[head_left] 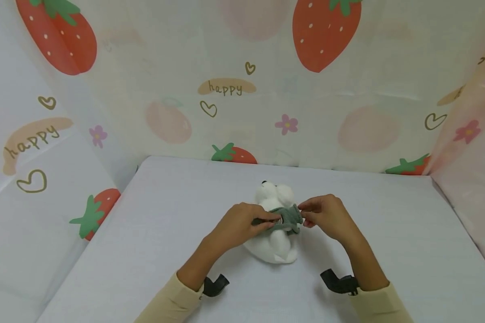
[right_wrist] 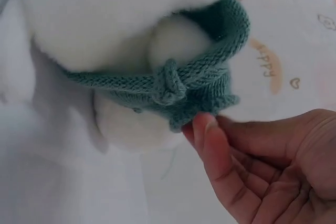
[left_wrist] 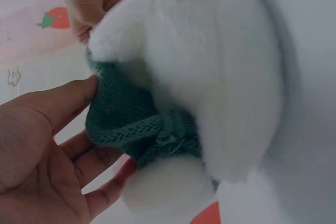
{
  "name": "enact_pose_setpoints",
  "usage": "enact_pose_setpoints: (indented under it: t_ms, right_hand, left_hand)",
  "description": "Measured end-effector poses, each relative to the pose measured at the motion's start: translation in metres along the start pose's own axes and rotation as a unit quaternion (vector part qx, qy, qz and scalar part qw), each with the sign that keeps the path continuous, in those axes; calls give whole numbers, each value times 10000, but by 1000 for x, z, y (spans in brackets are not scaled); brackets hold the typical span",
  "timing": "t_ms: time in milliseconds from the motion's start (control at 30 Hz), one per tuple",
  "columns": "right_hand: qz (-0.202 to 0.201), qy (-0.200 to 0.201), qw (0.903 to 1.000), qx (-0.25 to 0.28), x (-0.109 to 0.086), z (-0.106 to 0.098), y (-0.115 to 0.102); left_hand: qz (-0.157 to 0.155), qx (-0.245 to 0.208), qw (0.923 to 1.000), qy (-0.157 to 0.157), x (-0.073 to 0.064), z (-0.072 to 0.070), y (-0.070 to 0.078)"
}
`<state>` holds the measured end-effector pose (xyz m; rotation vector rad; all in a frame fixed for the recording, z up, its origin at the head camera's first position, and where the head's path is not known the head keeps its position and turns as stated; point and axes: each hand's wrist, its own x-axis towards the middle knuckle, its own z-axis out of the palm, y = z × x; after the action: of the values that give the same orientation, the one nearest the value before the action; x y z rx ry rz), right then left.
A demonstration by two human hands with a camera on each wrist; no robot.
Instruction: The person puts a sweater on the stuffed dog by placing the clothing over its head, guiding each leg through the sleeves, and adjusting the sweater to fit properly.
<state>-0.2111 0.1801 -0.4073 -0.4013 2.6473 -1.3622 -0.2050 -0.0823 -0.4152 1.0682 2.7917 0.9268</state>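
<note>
A white plush toy (head_left: 280, 244) lies on the table, its head pointing away from me, wearing a small green knitted sweater (head_left: 291, 215). My left hand (head_left: 246, 223) grips the sweater's left side. In the left wrist view the thumb of that hand (left_wrist: 47, 145) lies on the knit, with the fingers under the edge. My right hand (head_left: 327, 216) pinches the sweater's right edge between thumb and fingertips. The right wrist view shows this hand (right_wrist: 268, 171) at the ruffled edge of the sweater (right_wrist: 205, 90), near a small knitted bow. White plush shows inside the raised opening.
The toy lies about mid-table on a white cloth surface (head_left: 178, 193). A strawberry-print curtain (head_left: 242, 58) rises behind the table's back edge and continues along both sides. Black wrist devices (head_left: 216, 285) project inward near each beige sleeve (head_left: 380, 305).
</note>
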Motion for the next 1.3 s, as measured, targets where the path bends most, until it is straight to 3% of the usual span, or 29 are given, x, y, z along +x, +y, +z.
enact_pose_setpoints:
  t_ms: [267, 567, 667, 833, 967, 1167, 1300]
  right_hand:
    - [-344, -455, 9984, 24, 3, 5, 5]
    - [-375, -585, 9974, -176, 4, 14, 7]
    - [-434, -504, 9976, -167, 5, 16, 7]
    - [-476, -300, 9983, -161, 8, 18, 7]
    - [-368, -326, 9988, -12, 9, 18, 9]
    - [-276, -542, 9980, 166, 10, 15, 12]
    - [-294, -679, 9973, 4, 10, 18, 12]
  left_hand:
    - [129, 370, 9980, -486, -2, -1, 0]
    - [179, 489, 9965, -654, -1, 3, 4]
    - [165, 387, 9982, -424, 0, 4, 5]
    - [191, 209, 9993, 262, 0, 7, 0]
    - [234, 150, 9980, 563, 1, 8, -4]
    - [353, -93, 9977, 563, 3, 11, -1]
    - [326, -234, 9976, 556, 4, 18, 4]
